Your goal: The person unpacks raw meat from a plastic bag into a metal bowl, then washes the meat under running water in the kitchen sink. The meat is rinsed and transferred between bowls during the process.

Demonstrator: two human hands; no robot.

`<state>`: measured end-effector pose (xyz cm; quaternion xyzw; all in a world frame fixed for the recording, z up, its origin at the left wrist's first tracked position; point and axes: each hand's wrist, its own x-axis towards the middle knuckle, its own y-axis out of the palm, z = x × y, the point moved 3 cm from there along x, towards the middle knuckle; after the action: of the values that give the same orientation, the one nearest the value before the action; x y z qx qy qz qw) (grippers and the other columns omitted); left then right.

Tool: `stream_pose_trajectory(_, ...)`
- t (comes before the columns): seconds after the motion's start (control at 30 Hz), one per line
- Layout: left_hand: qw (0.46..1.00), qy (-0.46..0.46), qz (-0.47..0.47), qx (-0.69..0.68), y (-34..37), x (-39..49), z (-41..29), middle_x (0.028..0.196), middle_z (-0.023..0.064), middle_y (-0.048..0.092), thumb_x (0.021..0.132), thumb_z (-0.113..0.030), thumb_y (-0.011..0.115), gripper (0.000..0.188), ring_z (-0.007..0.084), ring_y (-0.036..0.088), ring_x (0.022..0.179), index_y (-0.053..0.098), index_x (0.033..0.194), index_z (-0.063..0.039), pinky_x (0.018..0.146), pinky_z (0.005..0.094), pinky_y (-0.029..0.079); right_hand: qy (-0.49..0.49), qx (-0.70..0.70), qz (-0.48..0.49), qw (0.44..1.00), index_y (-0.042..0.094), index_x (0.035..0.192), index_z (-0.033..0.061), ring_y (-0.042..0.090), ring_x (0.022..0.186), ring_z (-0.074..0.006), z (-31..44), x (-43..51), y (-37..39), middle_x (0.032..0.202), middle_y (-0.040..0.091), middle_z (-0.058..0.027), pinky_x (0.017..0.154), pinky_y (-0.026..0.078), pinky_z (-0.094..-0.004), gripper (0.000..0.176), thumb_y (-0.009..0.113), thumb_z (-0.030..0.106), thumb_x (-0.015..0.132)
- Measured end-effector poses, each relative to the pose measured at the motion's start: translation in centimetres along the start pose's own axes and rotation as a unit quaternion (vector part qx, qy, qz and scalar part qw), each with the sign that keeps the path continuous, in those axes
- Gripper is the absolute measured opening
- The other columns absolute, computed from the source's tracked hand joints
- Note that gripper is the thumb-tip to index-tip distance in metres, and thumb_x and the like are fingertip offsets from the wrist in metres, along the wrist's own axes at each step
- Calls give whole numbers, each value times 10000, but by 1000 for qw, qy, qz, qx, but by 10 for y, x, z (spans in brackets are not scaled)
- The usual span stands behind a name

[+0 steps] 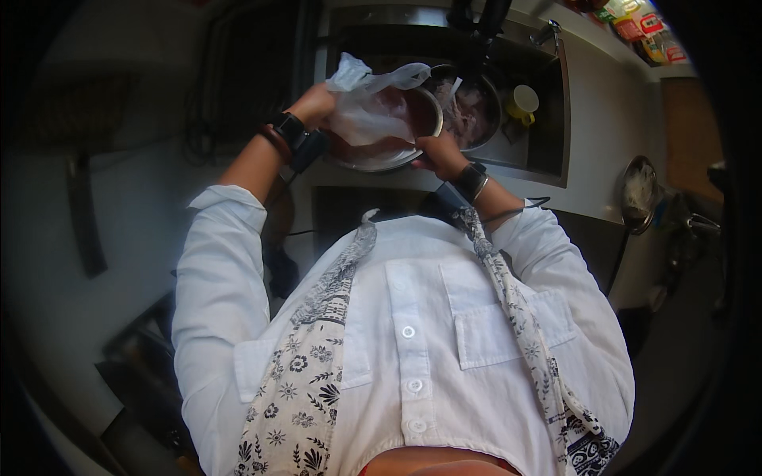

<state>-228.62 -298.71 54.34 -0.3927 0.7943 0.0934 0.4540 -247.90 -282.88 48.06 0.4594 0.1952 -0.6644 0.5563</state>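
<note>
A round metal basin (pixel 439 113) holds reddish liquid, with a translucent plastic bag (pixel 375 116) over and partly in it. My left hand (pixel 315 106) grips the bag at the basin's left side; its fingertips are partly hidden. On the basin's right rim my right hand (pixel 439 153) is closed, fingers around the edge by the bag's lower corner. Just right of this basin, a second metal bowl (pixel 497 113) with pale pinkish pieces, seemingly raw meat, stands in the sink (pixel 564 119).
In the sink's right part is a yellow mug (pixel 524 100). A faucet (pixel 546 33) rises at the back edge. Packaged goods (pixel 640 27) lie at the upper right. A metal bowl with whitish contents (pixel 640 193) stands at the counter's right. A cleaver-like blade (pixel 85 217) is at the left.
</note>
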Motion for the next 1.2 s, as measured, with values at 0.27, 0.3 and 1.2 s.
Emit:
stream_pose_trajectory(0.27,957,72,-115,257,-11,18,-6,1083,175,598,715,-66,639,523,299,589,981,495,1214,-9,850,343,471,-169,-270,85,944,579,1032,55,632,729,-234,21,0,2,901,602,-103,564,568,-320,214,580,110,825)
stream_pose_trajectory(0.3,938,86,-139,305,-12,15,-4,1064,168,611,690,-24,633,517,286,600,957,520,1194,-10,843,329,471,-293,-458,118,831,607,950,60,634,718,-261,27,1,4,842,623,-113,577,543,-338,183,591,186,819)
stream_pose_trajectory(1.2,879,69,-53,469,-22,36,-52,1126,208,588,885,-250,452,390,305,559,1062,560,1115,45,906,379,413,230,84,296,923,413,1026,-101,554,484,-74,-44,47,14,973,605,-305,383,454,-163,278,415,124,863)
